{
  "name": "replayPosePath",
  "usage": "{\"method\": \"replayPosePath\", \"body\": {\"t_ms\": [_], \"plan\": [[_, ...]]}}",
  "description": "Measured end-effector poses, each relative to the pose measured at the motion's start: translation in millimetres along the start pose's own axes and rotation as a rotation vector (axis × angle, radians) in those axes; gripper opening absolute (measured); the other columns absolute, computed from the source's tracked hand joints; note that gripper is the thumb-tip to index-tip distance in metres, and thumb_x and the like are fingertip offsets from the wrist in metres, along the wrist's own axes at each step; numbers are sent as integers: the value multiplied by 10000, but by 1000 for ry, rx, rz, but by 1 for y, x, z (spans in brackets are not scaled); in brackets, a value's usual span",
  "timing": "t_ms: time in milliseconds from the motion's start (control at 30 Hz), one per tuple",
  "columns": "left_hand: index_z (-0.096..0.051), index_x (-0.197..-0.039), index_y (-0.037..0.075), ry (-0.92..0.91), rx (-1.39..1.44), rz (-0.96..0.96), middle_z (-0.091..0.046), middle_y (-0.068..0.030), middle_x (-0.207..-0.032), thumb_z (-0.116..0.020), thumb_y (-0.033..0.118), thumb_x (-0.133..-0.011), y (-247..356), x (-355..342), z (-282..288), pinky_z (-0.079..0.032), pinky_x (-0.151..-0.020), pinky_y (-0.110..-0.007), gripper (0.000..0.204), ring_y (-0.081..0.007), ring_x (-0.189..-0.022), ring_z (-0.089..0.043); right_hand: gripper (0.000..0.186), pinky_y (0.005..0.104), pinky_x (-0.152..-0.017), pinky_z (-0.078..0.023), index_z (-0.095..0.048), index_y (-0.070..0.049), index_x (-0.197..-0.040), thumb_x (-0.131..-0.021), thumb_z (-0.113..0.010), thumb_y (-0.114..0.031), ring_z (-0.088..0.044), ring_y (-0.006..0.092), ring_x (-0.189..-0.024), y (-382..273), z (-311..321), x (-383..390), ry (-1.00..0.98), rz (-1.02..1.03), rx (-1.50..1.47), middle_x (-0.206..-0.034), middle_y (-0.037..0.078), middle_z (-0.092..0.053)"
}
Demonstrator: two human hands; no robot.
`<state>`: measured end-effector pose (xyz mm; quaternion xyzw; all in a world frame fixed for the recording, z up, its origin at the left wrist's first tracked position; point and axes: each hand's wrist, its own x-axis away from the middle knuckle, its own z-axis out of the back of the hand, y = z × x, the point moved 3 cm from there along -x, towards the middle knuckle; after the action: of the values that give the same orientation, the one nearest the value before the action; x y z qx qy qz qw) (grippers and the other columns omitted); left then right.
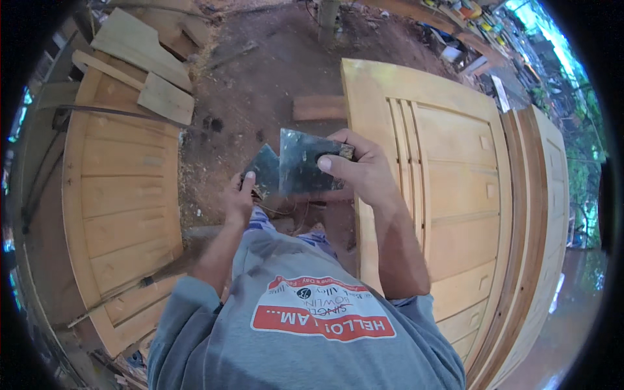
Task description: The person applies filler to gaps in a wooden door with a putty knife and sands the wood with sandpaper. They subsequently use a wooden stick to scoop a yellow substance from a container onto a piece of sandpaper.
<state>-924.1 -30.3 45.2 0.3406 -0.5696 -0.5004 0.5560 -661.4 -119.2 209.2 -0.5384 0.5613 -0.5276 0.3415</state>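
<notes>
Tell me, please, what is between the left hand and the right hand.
In the head view, a smaller dark piece and a larger dark plate lie between the left hand and the right hand, each hand holding one.

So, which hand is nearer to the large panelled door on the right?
Right. The right hand overlaps the left edge of the panelled door in view; the left hand is farther left.

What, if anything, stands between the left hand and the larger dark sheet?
The smaller dark sheet, which the left hand holds, lies between it and the larger dark sheet, as the head view shows them. Nothing else visible stands there; whether the sheets touch, I cannot tell.
</notes>
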Motion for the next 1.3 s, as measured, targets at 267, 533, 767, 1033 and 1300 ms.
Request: {"method": "replayPosePath", "body": {"t_ms": [267,533,767,1033,1300], "plan": [[-699,-1069,-11,161,-470,-323,-695,-106,-865,-615,320,-999,63,-68,61,-502,-755,-344,349,-204,-803,-631,321,547,-858,-525,-661,-17,-1032,-804,-648,-242,-662,474,-934,144,30,-68,328,-113,958,-951,289,-689],[-714,-1064,41,-69,-820,-94,-731,-160,-877,-686,251,-908,-22,-211,124,-563,-780,-427,264,-293,-855,-712,387,476,-905,-549,-703,-29,-1021,-774,-714,-327,-678,416,-1011,230,84,-86,296,-372,1047,-1088,232,-683],[-578,-1134,21,-375,395,463,-691,-141,-1005,-703,113,-912,-36,-302,66,-599,-679,-416,270,-269,-809,-702,346,345,-681,-571,-695,22,-1128,-791,-715,-49,-686,198,-756,265,10,-205,594,-517,93,-920,119,-711],[-649,-1018,28,-211,-9,310,-692,-106,-883,-736,269,-931,12,-388,66,-569,-652,-325,271,-177,-756,-680,325,330,-750,-551,-646,-10,-1188,-864,-660,2,-660,170,-912,161,-124,-380,276,-336,-238,-1048,71,-687],[-688,-1118,-16,-224,-186,224,-730,-162,-963,-659,498,-942,16,-476,26,-540,-759,-402,544,-266,-820,-690,356,331,-667,-583,-593,-12,-1241,-885,-599,-18,-697,215,-916,163,-110,-482,53,-194,-171,-1078,98,-698]]}}
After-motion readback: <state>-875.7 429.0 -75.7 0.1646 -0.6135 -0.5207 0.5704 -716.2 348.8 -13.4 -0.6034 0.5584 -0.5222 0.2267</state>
